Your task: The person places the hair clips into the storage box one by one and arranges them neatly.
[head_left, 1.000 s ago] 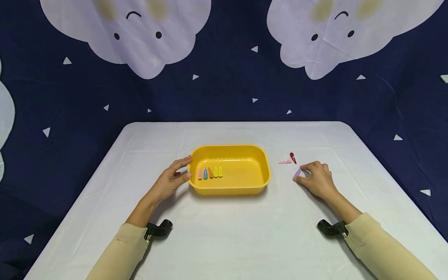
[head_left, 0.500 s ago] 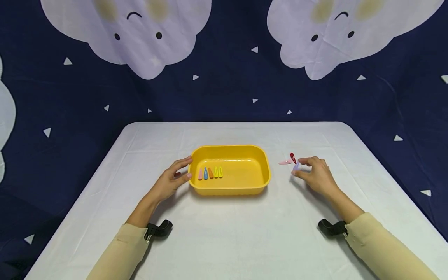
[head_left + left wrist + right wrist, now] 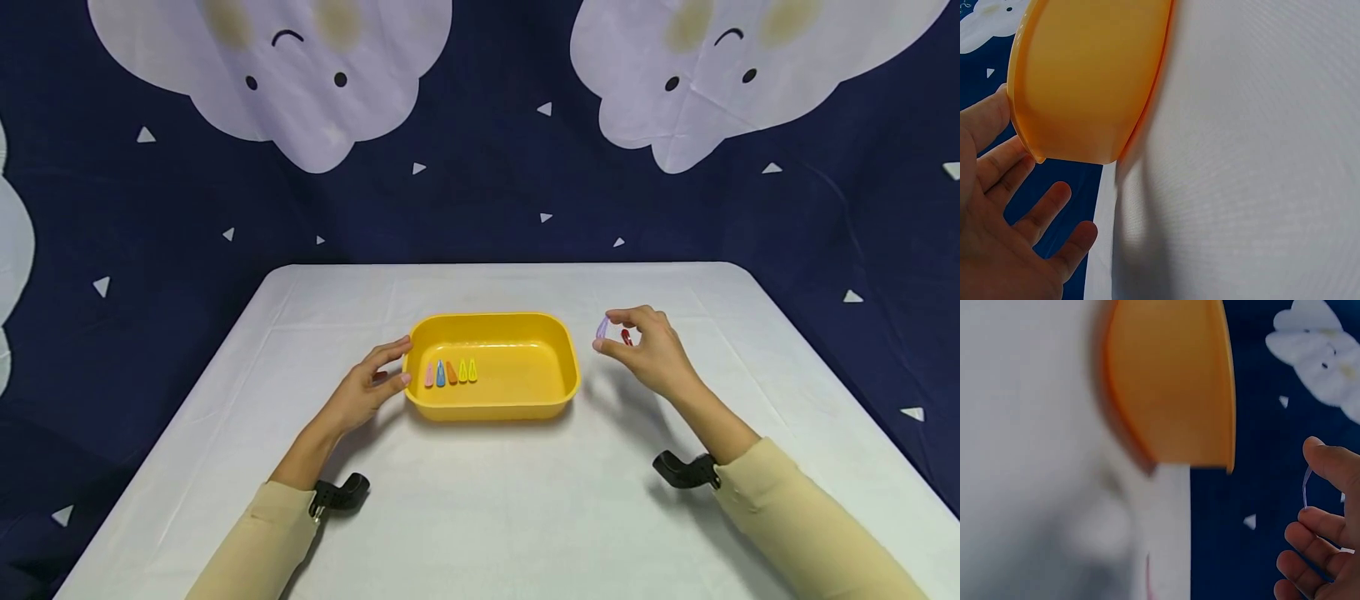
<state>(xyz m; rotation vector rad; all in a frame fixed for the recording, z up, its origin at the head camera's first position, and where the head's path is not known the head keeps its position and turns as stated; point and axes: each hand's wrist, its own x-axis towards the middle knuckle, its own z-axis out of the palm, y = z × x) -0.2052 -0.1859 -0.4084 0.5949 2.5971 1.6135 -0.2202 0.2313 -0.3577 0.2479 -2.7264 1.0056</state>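
My right hand [image 3: 651, 346] pinches a purple snap hair clip [image 3: 602, 327] between thumb and fingertip, raised above the table just right of the yellow tray [image 3: 517, 412]. In the right wrist view, that purple clip [image 3: 1306, 486] shows edge-on as a thin curved strip. My left hand [image 3: 367, 385] rests against the tray's left end, thumb and fingertips at the rim, the other fingers loosely extended. Inside the tray a row of hair clips lines the left side: pink [image 3: 429, 375], blue [image 3: 440, 373], orange [image 3: 452, 372] and yellow ones [image 3: 462, 371].
A red hair clip [image 3: 626, 336] lies on the white-covered table [image 3: 480, 500], seen through the gap of my right hand. The pink clip beside it is hidden in the head view. A dark blue cloud-patterned cloth [image 3: 480, 208] hangs behind the table.
My right hand has lifted the purple hair clip off the table and carried it up and left toward the tray, covering the loose pink clip. The left hand stays at the tray.
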